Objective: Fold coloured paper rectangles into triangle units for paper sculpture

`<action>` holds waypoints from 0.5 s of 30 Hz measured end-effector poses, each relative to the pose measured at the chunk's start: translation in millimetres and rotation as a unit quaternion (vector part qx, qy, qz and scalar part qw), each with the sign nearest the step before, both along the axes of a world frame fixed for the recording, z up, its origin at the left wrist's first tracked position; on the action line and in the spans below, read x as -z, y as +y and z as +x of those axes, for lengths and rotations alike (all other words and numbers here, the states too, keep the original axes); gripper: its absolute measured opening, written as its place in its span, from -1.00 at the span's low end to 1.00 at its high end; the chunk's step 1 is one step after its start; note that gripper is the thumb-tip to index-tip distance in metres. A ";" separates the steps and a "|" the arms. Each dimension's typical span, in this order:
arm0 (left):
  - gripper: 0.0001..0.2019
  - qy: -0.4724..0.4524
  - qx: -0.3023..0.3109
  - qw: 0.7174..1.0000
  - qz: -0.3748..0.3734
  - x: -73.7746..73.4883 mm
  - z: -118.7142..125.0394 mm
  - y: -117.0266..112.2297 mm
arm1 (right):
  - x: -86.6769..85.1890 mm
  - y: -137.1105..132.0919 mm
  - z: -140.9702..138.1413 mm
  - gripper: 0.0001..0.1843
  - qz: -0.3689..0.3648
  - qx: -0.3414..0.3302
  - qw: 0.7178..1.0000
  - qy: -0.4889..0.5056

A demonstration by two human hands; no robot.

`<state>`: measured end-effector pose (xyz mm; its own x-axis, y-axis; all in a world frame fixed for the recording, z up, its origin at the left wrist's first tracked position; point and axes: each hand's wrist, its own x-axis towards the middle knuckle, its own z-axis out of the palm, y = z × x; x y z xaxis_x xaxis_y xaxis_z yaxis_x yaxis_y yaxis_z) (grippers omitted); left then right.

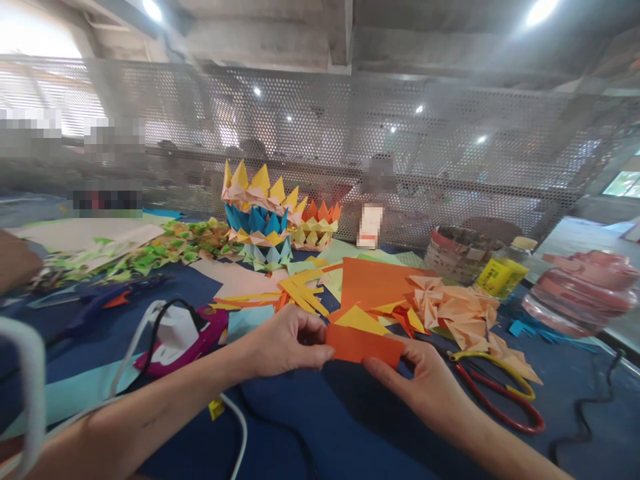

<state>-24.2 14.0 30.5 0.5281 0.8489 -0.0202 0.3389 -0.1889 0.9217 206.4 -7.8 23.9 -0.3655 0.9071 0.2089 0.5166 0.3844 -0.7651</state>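
Note:
Between my two hands is a piece of orange paper, held up a little above the dark blue tabletop. My left hand pinches its left edge between thumb and fingers. At the lower right corner, my right hand grips it the same way. Just behind it shows a yellow paper point; I cannot tell whether it is joined to the orange piece. Past that lies a larger orange sheet. Scissors with red and yellow handles rest right of my right hand.
Folded paper crowns stand at the back. Peach folded pieces and yellow strips lie around. A magenta power strip with cords is on the left. A pink bottle and a yellow-labelled bottle stand right.

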 end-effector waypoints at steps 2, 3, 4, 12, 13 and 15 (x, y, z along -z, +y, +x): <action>-0.82 0.001 0.000 1.000 -0.001 -1.6 -0.9 0.1 | -0.7 -0.5 0.1 -0.72 -0.002 -0.001 1.000 -0.001; -0.81 0.000 0.000 1.000 -0.002 -1.9 -1.3 0.2 | -0.8 -0.7 0.2 -0.71 -0.001 -0.001 1.000 0.000; -0.81 -0.002 -0.001 1.000 -0.002 -2.1 -1.7 0.4 | -0.8 -0.7 0.5 -0.72 -0.001 0.000 1.000 0.003; -0.87 -0.019 -0.028 0.999 -0.009 -3.2 -2.9 3.2 | 2.1 5.0 4.3 -0.69 -0.010 0.005 1.000 0.025; -0.87 -0.021 -0.029 0.999 -0.010 -3.4 -2.7 3.0 | 2.2 5.3 4.5 -0.69 -0.007 0.007 1.000 0.025; -0.87 -0.024 -0.031 0.999 -0.012 -3.6 -2.4 2.5 | 2.0 5.4 4.5 -0.69 -0.006 0.007 1.000 0.030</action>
